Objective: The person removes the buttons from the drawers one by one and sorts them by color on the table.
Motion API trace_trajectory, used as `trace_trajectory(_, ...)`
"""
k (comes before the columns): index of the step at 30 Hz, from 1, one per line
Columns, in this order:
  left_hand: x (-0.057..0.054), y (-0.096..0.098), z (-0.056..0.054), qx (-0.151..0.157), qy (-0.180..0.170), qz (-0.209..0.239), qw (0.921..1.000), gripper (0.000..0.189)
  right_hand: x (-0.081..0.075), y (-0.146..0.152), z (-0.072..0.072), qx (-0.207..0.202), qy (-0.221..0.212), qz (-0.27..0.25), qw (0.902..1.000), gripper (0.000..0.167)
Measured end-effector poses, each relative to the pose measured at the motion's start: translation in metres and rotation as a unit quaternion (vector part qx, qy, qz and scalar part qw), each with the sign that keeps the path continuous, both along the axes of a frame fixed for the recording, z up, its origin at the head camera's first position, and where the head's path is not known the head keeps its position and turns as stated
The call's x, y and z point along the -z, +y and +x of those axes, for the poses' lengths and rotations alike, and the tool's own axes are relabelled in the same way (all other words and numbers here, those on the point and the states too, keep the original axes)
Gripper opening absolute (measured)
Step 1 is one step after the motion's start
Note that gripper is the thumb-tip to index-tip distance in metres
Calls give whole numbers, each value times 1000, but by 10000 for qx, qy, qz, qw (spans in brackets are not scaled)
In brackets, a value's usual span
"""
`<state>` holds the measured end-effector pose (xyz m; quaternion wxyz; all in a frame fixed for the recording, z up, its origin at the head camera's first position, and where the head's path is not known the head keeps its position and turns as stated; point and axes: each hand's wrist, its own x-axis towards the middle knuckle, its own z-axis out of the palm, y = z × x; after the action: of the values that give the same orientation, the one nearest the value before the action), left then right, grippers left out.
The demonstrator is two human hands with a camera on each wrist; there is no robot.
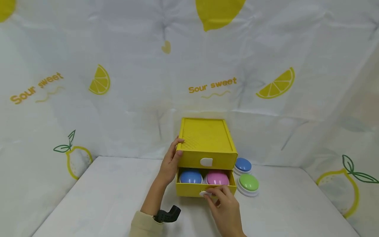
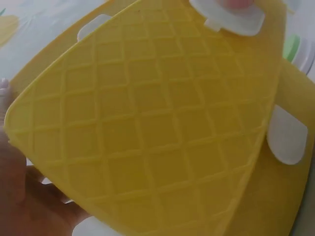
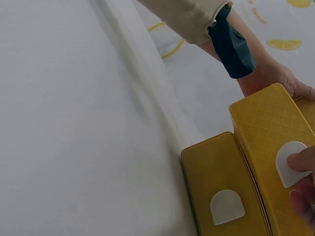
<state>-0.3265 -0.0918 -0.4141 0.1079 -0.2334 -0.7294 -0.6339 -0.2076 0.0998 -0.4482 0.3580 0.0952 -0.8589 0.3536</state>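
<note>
A yellow two-drawer box (image 1: pixel 204 135) stands at the middle of the table, its lower drawer (image 1: pixel 189 190) pulled out. Inside that drawer sit a blue dome button (image 1: pixel 190 176) and a pink dome button (image 1: pixel 217 177), side by side. My right hand (image 1: pixel 225 205) pinches the drawer's white handle (image 1: pixel 202 193); in the right wrist view the thumb lies on this white handle (image 3: pixel 285 172). At the box's upper left edge, my left hand (image 1: pixel 170 163) presses with its thumb and fingers. The grid-patterned drawer front fills much of the left wrist view.
Right of the box, a blue dome button (image 1: pixel 243 164) and a green dome button (image 1: pixel 248 182) with white bases rest on the white table (image 1: pixel 118 197). The upper drawer with its white handle (image 1: pixel 206 162) is closed. A lemon-print curtain (image 1: pixel 133 82) hangs behind.
</note>
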Motion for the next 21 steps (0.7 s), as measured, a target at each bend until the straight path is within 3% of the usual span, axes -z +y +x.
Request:
trace_trajectory(6,-4,-4,3,102,-182,-162,9997,40,-2,2,11,-32,83,110,9999,29)
trace_trajectory(13,-7,-11,12,-68,-225,-643,9977,47,-1,0,22,80,296,211,9993,35)
trace_trajectory(21,-9,-11,12,20,-229,-673,9975,49,0,5,34,53,450,445,9980,36)
